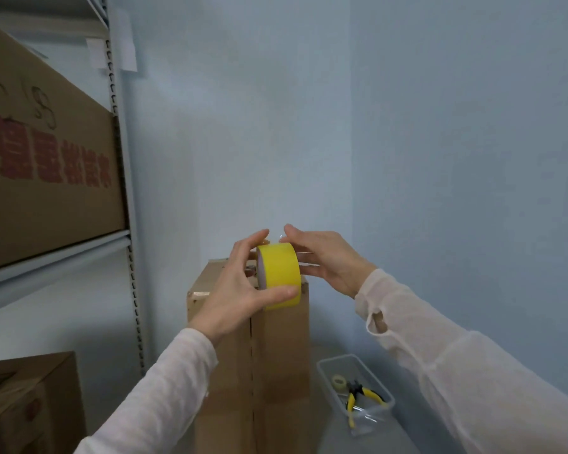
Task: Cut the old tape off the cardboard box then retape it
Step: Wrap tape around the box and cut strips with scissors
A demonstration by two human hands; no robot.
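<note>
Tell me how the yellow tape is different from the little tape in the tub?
The yellow tape is bright and looks bigger; the little tape is pale. The left hand grips the yellow tape at the cardboard box's top; the little tape lies in the tub. Both are rolls.

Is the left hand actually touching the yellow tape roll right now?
Touching. The head view shows the left hand gripping the yellow tape roll: its thumb lies across the roll's yellow face and fingers curl over the top.

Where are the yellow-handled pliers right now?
Head view, lower right: the pliers lie in the clear bin just right of the cardboard box, next to a small tape roll.
</note>
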